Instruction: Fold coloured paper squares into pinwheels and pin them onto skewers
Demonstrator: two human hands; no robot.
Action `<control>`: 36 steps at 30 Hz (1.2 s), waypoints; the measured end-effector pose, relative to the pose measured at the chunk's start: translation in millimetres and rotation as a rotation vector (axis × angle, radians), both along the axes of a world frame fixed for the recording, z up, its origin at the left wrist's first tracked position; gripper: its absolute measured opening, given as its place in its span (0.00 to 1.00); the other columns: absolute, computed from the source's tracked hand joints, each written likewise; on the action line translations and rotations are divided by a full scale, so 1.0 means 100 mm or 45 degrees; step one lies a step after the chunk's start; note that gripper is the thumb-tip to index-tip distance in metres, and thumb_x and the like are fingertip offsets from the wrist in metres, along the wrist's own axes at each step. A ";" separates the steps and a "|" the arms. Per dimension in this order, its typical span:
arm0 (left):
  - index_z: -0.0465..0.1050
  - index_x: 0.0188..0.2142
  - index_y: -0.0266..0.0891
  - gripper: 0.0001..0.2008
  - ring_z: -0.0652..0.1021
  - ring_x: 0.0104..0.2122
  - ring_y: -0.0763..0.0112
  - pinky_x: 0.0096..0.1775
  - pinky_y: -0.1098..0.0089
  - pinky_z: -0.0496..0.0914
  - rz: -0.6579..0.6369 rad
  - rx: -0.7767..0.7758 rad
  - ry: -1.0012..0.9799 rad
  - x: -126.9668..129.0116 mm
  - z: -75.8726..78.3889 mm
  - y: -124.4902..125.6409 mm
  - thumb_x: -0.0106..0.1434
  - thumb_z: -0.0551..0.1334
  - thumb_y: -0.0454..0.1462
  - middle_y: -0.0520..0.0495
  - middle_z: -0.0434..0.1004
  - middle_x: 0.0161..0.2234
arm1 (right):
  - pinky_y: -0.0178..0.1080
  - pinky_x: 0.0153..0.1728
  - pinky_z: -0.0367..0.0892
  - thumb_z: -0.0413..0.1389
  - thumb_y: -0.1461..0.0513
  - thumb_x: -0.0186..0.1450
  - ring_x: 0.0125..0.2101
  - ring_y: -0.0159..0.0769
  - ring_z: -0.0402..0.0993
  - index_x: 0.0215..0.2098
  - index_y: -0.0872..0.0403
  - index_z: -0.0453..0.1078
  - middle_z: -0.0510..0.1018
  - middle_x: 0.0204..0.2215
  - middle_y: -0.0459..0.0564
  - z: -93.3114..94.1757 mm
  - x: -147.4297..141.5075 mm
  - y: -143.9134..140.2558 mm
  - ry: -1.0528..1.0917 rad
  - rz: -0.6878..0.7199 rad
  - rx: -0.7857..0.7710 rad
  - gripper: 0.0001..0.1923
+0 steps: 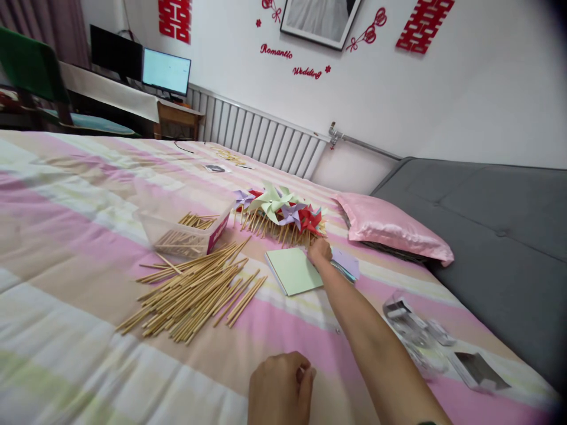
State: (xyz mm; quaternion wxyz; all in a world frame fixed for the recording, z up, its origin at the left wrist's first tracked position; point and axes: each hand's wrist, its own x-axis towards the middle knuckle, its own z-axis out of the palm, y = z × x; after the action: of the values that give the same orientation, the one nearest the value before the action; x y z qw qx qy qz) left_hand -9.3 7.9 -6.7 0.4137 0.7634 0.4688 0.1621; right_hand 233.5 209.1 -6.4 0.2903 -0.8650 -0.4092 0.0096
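One wide bed w/ pink, cream and tan striped quilt [66, 236] carries everything. A grey padded sofa [500, 224] sits alongside on the right, w/ a pink satin pillow [390, 227] at its edge. Loose heap of thin wooden sticks [195, 292] lies mid-bed, just in front of a clear plastic tub [186, 230] holding more sticks. Beyond: pile of finished paper pinwheels [283, 212] in green, purple, red. Pale green square paper sheets [295, 270] lie beside purple paper sheets [345, 262]. Right hand [319, 250] is stretched out, resting at the pinwheel pile's near edge by the papers; fingers hidden, grip can't tell. Left hand [281, 388] is near, curled loosely, fingertips pressed together, nothing visible in it.
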 end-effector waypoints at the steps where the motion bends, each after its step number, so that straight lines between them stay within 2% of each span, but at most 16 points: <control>1: 0.79 0.33 0.42 0.12 0.78 0.32 0.63 0.32 0.68 0.63 0.003 0.005 0.000 0.00 0.00 0.00 0.60 0.55 0.37 0.46 0.81 0.30 | 0.46 0.43 0.70 0.53 0.58 0.66 0.43 0.39 0.71 0.50 0.55 0.65 0.71 0.49 0.53 0.04 -0.01 -0.01 0.036 -0.040 -0.004 0.15; 5: 0.79 0.33 0.43 0.12 0.78 0.32 0.63 0.33 0.69 0.63 0.013 0.011 0.005 0.00 0.03 -0.01 0.60 0.55 0.36 0.47 0.81 0.30 | 0.45 0.43 0.70 0.52 0.58 0.67 0.43 0.38 0.71 0.49 0.54 0.66 0.71 0.48 0.53 0.26 -0.04 -0.10 0.171 -0.111 0.033 0.14; 8: 0.79 0.33 0.43 0.12 0.78 0.33 0.64 0.34 0.69 0.63 0.030 0.035 0.016 -0.01 0.05 -0.02 0.60 0.56 0.36 0.47 0.81 0.30 | 0.42 0.39 0.71 0.54 0.58 0.65 0.37 0.35 0.74 0.43 0.56 0.70 0.76 0.40 0.51 0.48 -0.05 -0.36 0.240 -0.036 0.144 0.12; 10: 0.79 0.33 0.42 0.12 0.78 0.33 0.64 0.34 0.69 0.63 0.027 0.053 0.022 -0.01 0.05 -0.02 0.60 0.55 0.37 0.47 0.81 0.30 | 0.38 0.34 0.70 0.58 0.58 0.60 0.28 0.35 0.77 0.39 0.56 0.74 0.80 0.30 0.49 0.62 -0.05 -0.67 0.277 0.059 0.265 0.12; 13: 0.79 0.33 0.42 0.12 0.78 0.32 0.64 0.32 0.69 0.62 0.009 0.093 0.028 0.00 0.04 0.00 0.60 0.55 0.38 0.47 0.81 0.30 | 0.35 0.28 0.69 0.58 0.57 0.57 0.22 0.33 0.76 0.40 0.56 0.74 0.81 0.32 0.50 0.76 -0.05 -1.26 0.333 0.136 0.426 0.15; 15: 0.79 0.33 0.42 0.13 0.78 0.32 0.64 0.32 0.70 0.62 0.000 0.118 0.045 0.02 0.03 0.00 0.60 0.55 0.38 0.47 0.81 0.30 | 0.36 0.26 0.69 0.58 0.56 0.54 0.20 0.34 0.76 0.39 0.58 0.75 0.82 0.32 0.53 0.77 -0.04 -1.67 0.356 0.122 0.479 0.17; 17: 0.79 0.34 0.41 0.13 0.78 0.32 0.64 0.32 0.70 0.62 -0.004 0.126 0.076 0.03 0.04 0.01 0.60 0.54 0.38 0.46 0.82 0.31 | 0.37 0.27 0.69 0.58 0.56 0.54 0.20 0.36 0.76 0.39 0.58 0.75 0.82 0.31 0.54 0.71 -0.02 -2.02 0.343 0.036 0.505 0.18; 19: 0.79 0.34 0.41 0.14 0.78 0.33 0.63 0.32 0.69 0.63 -0.013 0.151 0.105 0.05 0.04 0.00 0.61 0.54 0.39 0.46 0.82 0.32 | 0.39 0.30 0.70 0.56 0.57 0.55 0.23 0.38 0.77 0.37 0.55 0.76 0.82 0.29 0.53 0.58 0.04 -2.28 0.189 -0.085 0.406 0.15; 22: 0.78 0.35 0.41 0.14 0.78 0.33 0.62 0.33 0.69 0.63 -0.002 0.196 0.153 0.08 0.04 0.00 0.61 0.53 0.40 0.46 0.82 0.32 | 0.42 0.36 0.69 0.56 0.59 0.54 0.30 0.42 0.78 0.33 0.52 0.76 0.82 0.31 0.52 0.30 0.16 -2.52 0.040 -0.093 0.251 0.11; 25: 0.78 0.34 0.42 0.15 0.78 0.33 0.62 0.32 0.69 0.63 0.012 0.218 0.180 0.11 0.02 -0.01 0.61 0.53 0.41 0.47 0.82 0.32 | 0.43 0.38 0.68 0.55 0.60 0.55 0.33 0.43 0.78 0.34 0.53 0.76 0.82 0.33 0.53 0.06 0.29 -2.61 0.068 -0.032 0.214 0.12; 27: 0.78 0.34 0.43 0.15 0.78 0.33 0.62 0.32 0.69 0.64 0.018 0.225 0.192 0.14 0.01 -0.01 0.61 0.53 0.42 0.48 0.82 0.31 | 0.42 0.40 0.68 0.56 0.59 0.55 0.36 0.42 0.77 0.36 0.54 0.76 0.82 0.34 0.52 -0.03 0.37 -2.62 0.096 0.065 0.198 0.13; 32: 0.78 0.35 0.43 0.15 0.78 0.33 0.62 0.33 0.69 0.65 0.084 0.302 0.206 0.20 -0.03 -0.03 0.61 0.53 0.44 0.50 0.81 0.30 | 0.42 0.47 0.66 0.57 0.58 0.55 0.45 0.41 0.74 0.40 0.52 0.75 0.79 0.43 0.50 -0.05 0.49 -2.64 0.116 0.239 0.190 0.15; 36: 0.78 0.36 0.43 0.16 0.78 0.33 0.63 0.34 0.69 0.66 0.117 0.374 0.193 0.21 -0.09 -0.08 0.61 0.53 0.45 0.50 0.82 0.31 | 0.42 0.50 0.63 0.58 0.59 0.55 0.47 0.42 0.73 0.40 0.53 0.76 0.79 0.44 0.52 -0.08 0.52 -2.68 0.130 0.277 0.127 0.15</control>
State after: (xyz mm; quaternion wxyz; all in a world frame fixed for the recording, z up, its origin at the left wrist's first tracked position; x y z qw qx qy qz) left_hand 11.8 -0.2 -15.3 0.2535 0.8033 0.5045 0.1896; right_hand 285.4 -59.1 -14.1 0.3506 -0.7984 -0.4852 0.0649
